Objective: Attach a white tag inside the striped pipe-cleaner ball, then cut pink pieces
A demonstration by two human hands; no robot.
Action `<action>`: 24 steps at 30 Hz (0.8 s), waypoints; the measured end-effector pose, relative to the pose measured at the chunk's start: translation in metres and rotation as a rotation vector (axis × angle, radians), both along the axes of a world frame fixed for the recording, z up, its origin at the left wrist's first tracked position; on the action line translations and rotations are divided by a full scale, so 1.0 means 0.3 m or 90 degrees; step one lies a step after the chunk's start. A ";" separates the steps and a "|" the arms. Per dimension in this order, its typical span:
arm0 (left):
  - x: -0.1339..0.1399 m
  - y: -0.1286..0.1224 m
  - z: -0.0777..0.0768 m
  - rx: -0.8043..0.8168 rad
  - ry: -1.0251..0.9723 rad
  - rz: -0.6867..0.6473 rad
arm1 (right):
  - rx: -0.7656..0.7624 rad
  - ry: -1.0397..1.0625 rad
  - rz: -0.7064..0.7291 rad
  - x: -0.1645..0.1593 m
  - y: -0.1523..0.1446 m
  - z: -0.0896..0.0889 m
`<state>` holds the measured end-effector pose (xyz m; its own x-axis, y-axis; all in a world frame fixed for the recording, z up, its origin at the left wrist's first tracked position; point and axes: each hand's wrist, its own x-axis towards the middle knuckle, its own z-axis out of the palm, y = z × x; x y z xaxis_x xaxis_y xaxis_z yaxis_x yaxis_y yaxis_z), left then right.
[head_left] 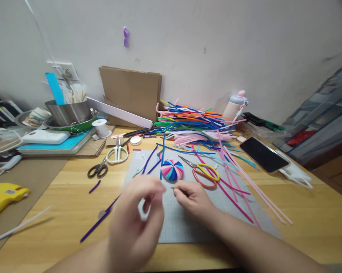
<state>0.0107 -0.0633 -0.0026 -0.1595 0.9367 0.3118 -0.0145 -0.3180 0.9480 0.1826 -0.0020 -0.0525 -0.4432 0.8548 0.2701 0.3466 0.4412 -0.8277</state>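
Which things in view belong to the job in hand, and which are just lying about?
Likely part of the job:
striped round piece
grey mat
red-and-yellow-handled scissors
heaped pipe cleaners

Apparently just lying about:
smartphone
drink bottle
metal bowl
cardboard sheets

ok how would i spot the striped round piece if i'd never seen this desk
In front of the pipe-cleaner heap lies a grey mat. On it, beyond the right hand and left of the yellow-and-orange-handled scissors, sits the striped round piece. Its pink and blue wedges meet at the centre, unlike the thin single-coloured stems nearby.
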 end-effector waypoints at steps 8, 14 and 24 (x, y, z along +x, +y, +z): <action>0.076 0.168 -0.172 -0.313 -0.167 -0.210 | -0.142 0.150 0.041 -0.011 -0.009 0.017; 0.067 0.160 -0.188 -0.349 -0.255 -0.182 | -0.342 0.215 0.074 -0.024 -0.002 -0.008; 0.041 0.191 -0.181 -0.384 -0.324 -0.221 | -0.407 0.279 0.073 -0.033 0.012 -0.008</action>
<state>0.0231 -0.0059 -0.0570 0.1815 0.9408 -0.2862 -0.4863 0.3388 0.8054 0.1728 0.0016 -0.0549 -0.5054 0.8584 -0.0881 -0.0889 -0.1533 -0.9842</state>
